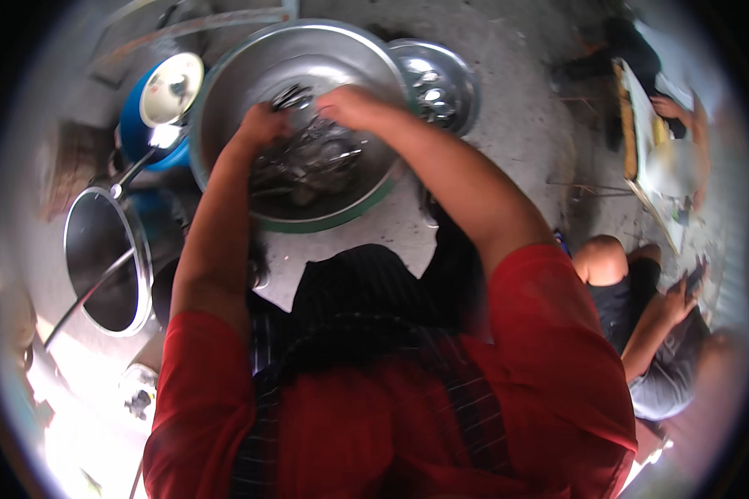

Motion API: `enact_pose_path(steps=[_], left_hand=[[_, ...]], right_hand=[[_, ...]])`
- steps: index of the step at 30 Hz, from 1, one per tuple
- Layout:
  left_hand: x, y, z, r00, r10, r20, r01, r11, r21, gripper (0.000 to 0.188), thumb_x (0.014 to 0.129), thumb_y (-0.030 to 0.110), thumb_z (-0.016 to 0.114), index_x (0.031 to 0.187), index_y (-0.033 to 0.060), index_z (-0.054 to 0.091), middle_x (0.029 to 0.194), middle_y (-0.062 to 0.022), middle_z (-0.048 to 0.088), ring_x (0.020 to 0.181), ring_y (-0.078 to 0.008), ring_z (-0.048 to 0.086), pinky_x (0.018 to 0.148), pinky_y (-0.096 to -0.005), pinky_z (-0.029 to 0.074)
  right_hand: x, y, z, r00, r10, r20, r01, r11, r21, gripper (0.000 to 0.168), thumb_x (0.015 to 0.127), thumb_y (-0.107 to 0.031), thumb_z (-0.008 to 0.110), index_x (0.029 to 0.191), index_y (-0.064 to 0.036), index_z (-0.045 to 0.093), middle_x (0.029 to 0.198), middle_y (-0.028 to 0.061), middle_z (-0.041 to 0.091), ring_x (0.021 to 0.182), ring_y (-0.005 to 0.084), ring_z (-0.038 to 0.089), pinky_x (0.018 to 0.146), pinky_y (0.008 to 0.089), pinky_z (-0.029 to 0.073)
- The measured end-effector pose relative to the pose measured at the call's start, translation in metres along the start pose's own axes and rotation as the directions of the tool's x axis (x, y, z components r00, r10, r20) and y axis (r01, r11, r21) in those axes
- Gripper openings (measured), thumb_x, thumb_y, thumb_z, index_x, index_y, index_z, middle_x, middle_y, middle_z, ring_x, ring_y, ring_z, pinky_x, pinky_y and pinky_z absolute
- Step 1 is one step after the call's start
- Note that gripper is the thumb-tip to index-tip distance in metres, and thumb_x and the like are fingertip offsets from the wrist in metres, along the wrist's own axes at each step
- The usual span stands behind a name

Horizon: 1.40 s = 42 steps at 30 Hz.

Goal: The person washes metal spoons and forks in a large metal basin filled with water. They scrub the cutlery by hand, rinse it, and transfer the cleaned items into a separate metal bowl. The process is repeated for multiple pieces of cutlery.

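Observation:
A large round metal basin with a green lower rim stands on the floor before me. Shiny metal utensils, apparently spoons or other cutlery, lie in its bottom, partly under clear liquid. Inside the basin's left half is my left hand, blurred, beside a bunch of metal utensils; its grip cannot be made out. My right hand is bent over the middle of the basin, close to the utensils, its fingertips partly hidden. A smaller metal bowl holding several shiny spoons adjoins the basin on the right.
At left are a blue tub with a cream bowl on it, and a large metal pot crossed by a hose. One person sits at right holding a dark object; another is by a white-topped table.

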State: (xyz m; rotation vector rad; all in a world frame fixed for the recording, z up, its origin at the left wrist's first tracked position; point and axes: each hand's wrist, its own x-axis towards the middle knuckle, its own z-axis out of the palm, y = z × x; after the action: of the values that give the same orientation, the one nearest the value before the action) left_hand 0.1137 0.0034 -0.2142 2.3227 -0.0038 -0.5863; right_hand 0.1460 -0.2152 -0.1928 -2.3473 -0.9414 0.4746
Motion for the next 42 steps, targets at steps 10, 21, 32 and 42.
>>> enact_pose_path(steps=[10, 21, 32, 42], left_hand=[[-0.023, 0.030, -0.001, 0.984, 0.105, 0.146, 0.032, 0.699, -0.715, 0.033, 0.077, 0.020, 0.070, 0.100, 0.0005, 0.056, 0.079, -0.0060, 0.062, 0.068, -0.0128, 0.058, 0.059, -0.0248, 0.048], [-0.032, 0.038, -0.010, 0.992, -0.047, 0.119, 0.123, 0.609, -0.784, 0.029, 0.082, 0.012, 0.058, 0.106, -0.0009, 0.049, 0.086, -0.0152, 0.064, 0.071, -0.0234, 0.066, 0.051, -0.0317, 0.051], [0.000, 0.015, 0.006, 0.963, -0.215, -0.161, 0.190, 0.969, -0.158, 0.036, 0.078, 0.031, 0.063, 0.079, -0.0047, 0.061, 0.070, -0.0142, 0.064, 0.061, -0.0204, 0.062, 0.056, -0.0331, 0.049], [-0.004, 0.051, 0.036, 0.960, -0.007, -0.281, 0.059, 0.983, 0.176, 0.034, 0.075, 0.024, 0.058, 0.099, 0.0001, 0.057, 0.094, -0.0267, 0.059, 0.092, -0.0419, 0.056, 0.076, -0.0481, 0.044]], right_hand=[[-0.001, -0.020, -0.021, 0.970, 0.240, -0.040, -0.206, 0.897, 0.391, 0.038, 0.077, -0.035, 0.068, 0.084, 0.001, 0.060, 0.065, 0.0085, 0.059, 0.060, 0.0153, 0.057, 0.052, 0.0307, 0.044], [-0.004, -0.009, -0.030, 0.969, 0.237, 0.071, -0.238, 0.818, 0.524, 0.030, 0.075, -0.022, 0.071, 0.091, 0.000, 0.058, 0.071, 0.0048, 0.059, 0.060, 0.0115, 0.055, 0.051, 0.0269, 0.044], [-0.004, 0.012, -0.018, 0.958, 0.274, -0.089, -0.247, 0.940, 0.234, 0.031, 0.072, -0.026, 0.069, 0.092, -0.004, 0.059, 0.080, 0.0113, 0.063, 0.075, 0.0238, 0.060, 0.066, 0.0356, 0.047], [-0.043, -0.053, -0.039, 0.997, 0.071, 0.037, -0.067, 0.991, -0.117, 0.029, 0.071, -0.022, 0.066, 0.094, -0.005, 0.060, 0.089, 0.0165, 0.062, 0.087, 0.0329, 0.060, 0.076, 0.0415, 0.047]])
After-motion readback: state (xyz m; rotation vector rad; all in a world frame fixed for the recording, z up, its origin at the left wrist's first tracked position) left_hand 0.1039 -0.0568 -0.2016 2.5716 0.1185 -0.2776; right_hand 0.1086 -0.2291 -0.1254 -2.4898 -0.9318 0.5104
